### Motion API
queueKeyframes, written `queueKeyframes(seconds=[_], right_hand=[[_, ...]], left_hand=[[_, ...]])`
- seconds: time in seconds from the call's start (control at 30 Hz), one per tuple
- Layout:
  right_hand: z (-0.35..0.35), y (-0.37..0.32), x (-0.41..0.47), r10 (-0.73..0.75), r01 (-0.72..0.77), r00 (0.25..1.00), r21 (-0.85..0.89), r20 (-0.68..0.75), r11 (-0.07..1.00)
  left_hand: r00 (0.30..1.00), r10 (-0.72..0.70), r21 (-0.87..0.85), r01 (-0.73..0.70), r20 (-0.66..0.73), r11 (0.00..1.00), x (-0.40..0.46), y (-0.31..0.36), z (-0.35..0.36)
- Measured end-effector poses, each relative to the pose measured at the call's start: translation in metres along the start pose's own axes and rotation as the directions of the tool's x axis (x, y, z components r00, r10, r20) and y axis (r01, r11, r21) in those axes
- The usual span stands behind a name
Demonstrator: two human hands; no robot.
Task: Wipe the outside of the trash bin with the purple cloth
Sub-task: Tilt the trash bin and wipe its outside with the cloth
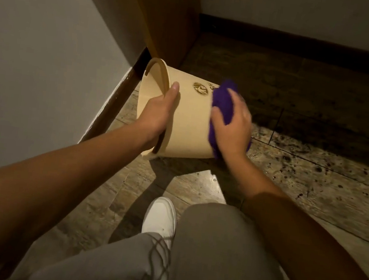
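Grey trousers (222,257) fill the near edge of the view, bent at the knees, with a white shoe (161,219) planted on the worn wooden plank floor (312,192) between them. Two bare forearms reach away from the camera toward a cream plastic trash bin (190,122), which is tipped on its side on the floor with its open mouth facing left and its base toward the right. The left hand (159,113) grips the bin at its rim: the thumb lies along the outside wall, and the fingers curl over the edge into the opening, out of sight. A round dark printed emblem (200,89) shows on the bin's upper side, just beyond the thumb. The right hand (232,125) is spread flat, palm down, pressing a bunched purple cloth (221,107) against the outer wall near the base end; cloth shows beyond the fingertips and again below the wrist. This hand looks slightly blurred. The bin sits in a corner, with a pale wall (36,61) and its dark skirting board to the left and a brown wooden panel (167,15) at the far side. Dark speckled stains mark the floor to the right of the bin.
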State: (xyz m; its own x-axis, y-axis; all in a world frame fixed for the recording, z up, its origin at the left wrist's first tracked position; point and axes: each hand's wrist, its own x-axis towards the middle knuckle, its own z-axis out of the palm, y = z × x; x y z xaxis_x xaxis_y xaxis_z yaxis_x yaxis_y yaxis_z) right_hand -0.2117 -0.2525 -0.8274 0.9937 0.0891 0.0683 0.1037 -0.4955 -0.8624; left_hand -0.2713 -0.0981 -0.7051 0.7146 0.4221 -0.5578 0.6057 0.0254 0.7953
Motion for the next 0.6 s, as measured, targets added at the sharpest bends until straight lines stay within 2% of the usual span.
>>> queueKeyframes(seconds=[0.07,0.13,0.2,0.23,0.3,0.4,0.47,0.53,0.6], right_hand=[[-0.01,0.029,0.015,0.172,-0.172,0.985,0.042,0.019,0.984],[-0.017,0.045,0.03,0.357,-0.366,0.929,0.098,0.091,0.926],[-0.021,0.043,0.04,0.42,-0.432,0.9,0.107,0.121,0.895],[-0.022,0.035,0.038,0.371,-0.38,0.923,0.091,0.102,0.92],[-0.018,0.012,0.02,0.179,-0.186,0.98,0.081,0.093,0.979],[-0.004,-0.018,-0.016,-0.102,0.091,0.983,0.073,0.15,0.993],[0.0,-0.025,-0.008,-0.126,0.119,0.984,0.058,0.126,0.991],[0.002,-0.019,0.028,0.039,-0.051,0.988,0.076,0.15,0.996],[-0.004,-0.003,0.068,0.272,-0.299,0.931,0.083,0.243,0.951]], left_hand=[[0.999,0.034,0.026,-0.034,0.008,0.999,0.001,-0.004,-0.002],[0.998,0.056,0.034,-0.056,0.002,0.998,0.002,-0.006,-0.003],[0.998,0.063,0.017,-0.063,-0.006,0.998,0.005,-0.011,-0.008],[0.998,0.062,0.008,-0.062,-0.005,0.998,0.007,-0.013,-0.011],[0.998,0.057,-0.007,-0.057,-0.001,0.998,0.008,-0.018,-0.018],[0.994,0.099,0.087,-0.103,0.045,0.991,0.007,-0.019,-0.024],[0.989,0.143,0.167,-0.149,0.049,0.975,0.002,-0.025,-0.026],[0.981,0.189,0.258,-0.193,0.04,0.947,-0.008,-0.035,-0.027],[0.975,0.217,0.337,-0.219,0.044,0.916,-0.018,-0.046,-0.03]])
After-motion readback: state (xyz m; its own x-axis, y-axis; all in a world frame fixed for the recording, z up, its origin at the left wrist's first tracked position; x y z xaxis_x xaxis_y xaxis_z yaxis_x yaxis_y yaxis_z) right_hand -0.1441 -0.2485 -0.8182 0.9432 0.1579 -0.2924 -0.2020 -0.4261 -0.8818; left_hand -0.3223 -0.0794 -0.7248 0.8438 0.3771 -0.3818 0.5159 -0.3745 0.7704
